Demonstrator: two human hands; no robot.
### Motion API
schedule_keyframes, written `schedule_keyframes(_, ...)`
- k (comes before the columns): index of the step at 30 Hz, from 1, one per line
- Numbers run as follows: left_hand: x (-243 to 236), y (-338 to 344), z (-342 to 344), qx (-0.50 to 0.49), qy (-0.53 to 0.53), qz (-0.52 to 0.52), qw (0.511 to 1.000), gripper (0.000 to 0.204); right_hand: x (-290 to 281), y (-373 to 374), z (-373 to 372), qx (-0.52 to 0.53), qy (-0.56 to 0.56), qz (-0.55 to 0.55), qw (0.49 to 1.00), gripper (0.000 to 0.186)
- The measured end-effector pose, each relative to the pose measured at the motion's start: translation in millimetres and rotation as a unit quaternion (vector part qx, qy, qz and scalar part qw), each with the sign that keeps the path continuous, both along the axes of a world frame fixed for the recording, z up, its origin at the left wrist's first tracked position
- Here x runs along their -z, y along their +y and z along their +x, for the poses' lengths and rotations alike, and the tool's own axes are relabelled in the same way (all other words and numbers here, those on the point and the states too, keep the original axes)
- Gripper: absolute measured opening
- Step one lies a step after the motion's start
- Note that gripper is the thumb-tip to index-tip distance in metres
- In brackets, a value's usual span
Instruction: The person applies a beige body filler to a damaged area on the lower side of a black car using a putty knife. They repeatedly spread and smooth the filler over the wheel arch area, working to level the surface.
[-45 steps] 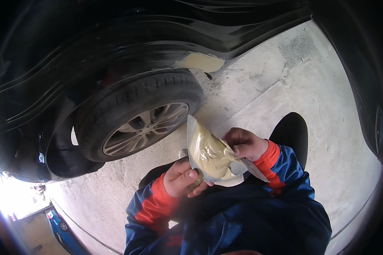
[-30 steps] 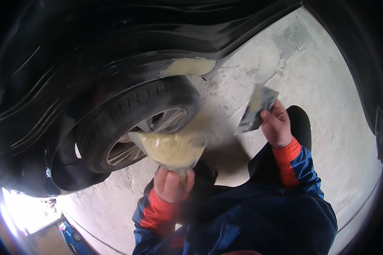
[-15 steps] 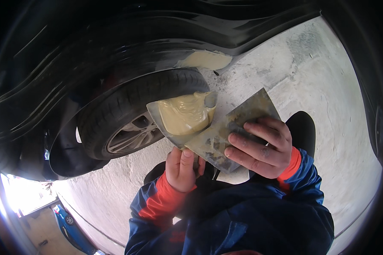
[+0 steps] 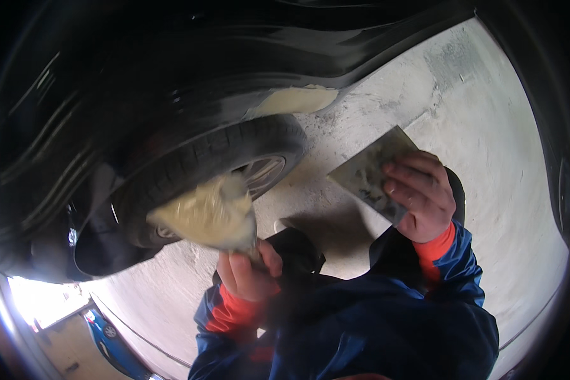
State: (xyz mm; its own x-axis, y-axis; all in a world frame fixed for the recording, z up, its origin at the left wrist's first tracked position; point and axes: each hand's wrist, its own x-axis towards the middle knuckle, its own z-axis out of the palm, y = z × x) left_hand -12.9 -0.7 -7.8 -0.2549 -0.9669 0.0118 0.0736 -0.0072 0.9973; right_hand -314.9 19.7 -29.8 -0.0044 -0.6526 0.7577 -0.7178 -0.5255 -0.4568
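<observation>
My left hand is closed round the grip of a wide putty knife, whose blade is tilted and blurred by motion. A thick heap of beige body filler covers most of that blade, in front of the wheel. My right hand pinches a flat, squarish metal spreader, its grey face smeared with residue. The two tools are apart. Beyond them, a patch of beige filler lies on the lower edge of the black car body, just above the tyre.
The car's wheel, with its black tyre and spoked rim, stands left of my hands. Pale concrete floor spreads to the right. My knees are below the tools. A blue car shows at the lower left, near a bright opening.
The spreader has come away from the loaded blade and moved right with my right hand. My left hand has shifted left and down, tilting the filler-covered blade.
</observation>
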Motion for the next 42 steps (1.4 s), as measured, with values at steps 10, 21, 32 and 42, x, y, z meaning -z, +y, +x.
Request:
schedule_keyframes(10, 17, -24, -8, 0.195, 0.126, -0.080, 0.969, 0.055, 71, -63, 22, 0.102, -0.102, -0.037, 0.989, 0.038)
schedule_keyframes(21, 24, -28, -27, 0.140, 0.162, -0.098, 0.972, 0.042, 91, -82, 33, 0.112, -0.177, -0.021, 0.978, 0.035)
schedule_keyframes(32, 16, -30, -27, 0.208, 0.098, -0.047, 0.972, 0.041, 106, -83, 39, 0.079, -0.185, -0.023, 0.979, 0.039)
schedule_keyframes(42, 14, -27, -27, 0.193, 0.093, -0.036, 0.976, 0.040, 108, -86, 42, 0.101, -0.208, -0.035, 0.972, 0.038)
